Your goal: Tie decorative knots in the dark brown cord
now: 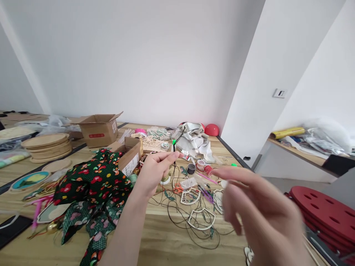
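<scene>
My left hand (157,168) is closed in a pinch on a thin black cord (174,168) above the table's middle. The cord hangs down toward loose loops on the wood, and a dark piece with a bright green tip (174,142) shows just above the fingertips. My right hand (260,210) hovers at the right, slightly blurred, its index finger stretched out and apart from the thumb. I see nothing held in it. Below the hands lie fan-shaped wooden frames (202,219) with cord and small green beaded pieces. Orange-handled scissors (178,188) lie behind them.
Dark floral fabric (94,177) is heaped at left, beside an open carton (130,157). A larger cardboard box (98,129) and stacked wooden hoops (47,146) stand behind. Cord spools (191,169) and grey cloth (194,138) lie beyond the hands. Red stools (324,210) are stacked at right.
</scene>
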Available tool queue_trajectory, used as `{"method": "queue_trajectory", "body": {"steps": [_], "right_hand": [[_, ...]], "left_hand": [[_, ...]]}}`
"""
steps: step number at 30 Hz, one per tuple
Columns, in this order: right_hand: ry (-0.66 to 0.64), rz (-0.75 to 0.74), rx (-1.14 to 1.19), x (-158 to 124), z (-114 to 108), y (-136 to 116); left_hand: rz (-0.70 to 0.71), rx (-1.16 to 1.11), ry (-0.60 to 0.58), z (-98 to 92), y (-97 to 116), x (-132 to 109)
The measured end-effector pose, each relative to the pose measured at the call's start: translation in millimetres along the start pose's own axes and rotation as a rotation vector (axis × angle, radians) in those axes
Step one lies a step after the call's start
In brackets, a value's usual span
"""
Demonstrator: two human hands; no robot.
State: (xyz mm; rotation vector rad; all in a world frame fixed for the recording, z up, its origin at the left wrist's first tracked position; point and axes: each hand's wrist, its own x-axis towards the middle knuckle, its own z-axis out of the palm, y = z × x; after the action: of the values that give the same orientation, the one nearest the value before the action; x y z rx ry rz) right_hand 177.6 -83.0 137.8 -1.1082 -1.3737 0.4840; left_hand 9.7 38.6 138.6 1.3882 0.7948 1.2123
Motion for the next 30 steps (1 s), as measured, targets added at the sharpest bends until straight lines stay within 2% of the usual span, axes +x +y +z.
{"method": "queue_trajectory", "body": {"steps": [3, 5, 9, 12, 16, 21, 24, 28, 30], "right_hand": [[-0.175, 0.248, 0.127, 23, 28, 0], [-0.244, 0.328, 0.183, 31, 43, 7], [-0.27, 0.381, 0.2, 37, 56, 18], [-0.224, 0.394, 0.284, 42, 56, 22], [-0.163, 0.351, 0.43, 48, 56, 28], [-0.112, 0.254, 0.237, 48, 59, 40], [-0.072, 0.141, 0.036, 47, 61, 46], [-0.034, -0.031, -0.234, 46, 62, 48], [-0.022, -0.097, -0.331, 45, 62, 47]], "left_hand": [[0.015, -0.002, -0.027, 5.2, 2, -3], [0.018, -0.016, -0.036, 9.0, 3, -5], [0.019, -0.001, -0.026, 14.1, 4, -5], [0.07, 0.129, 0.016, 14.3, 2, -4], [0.255, 0.413, 0.045, 12.6, -2, -3], [0.363, 0.663, 0.147, 10.5, -3, -2], [0.296, 0.646, 0.08, 9.8, -2, -3], [0.052, 0.49, 0.009, 11.1, -3, -8], [-0.021, 0.375, -0.015, 12.4, -4, -9]]}}
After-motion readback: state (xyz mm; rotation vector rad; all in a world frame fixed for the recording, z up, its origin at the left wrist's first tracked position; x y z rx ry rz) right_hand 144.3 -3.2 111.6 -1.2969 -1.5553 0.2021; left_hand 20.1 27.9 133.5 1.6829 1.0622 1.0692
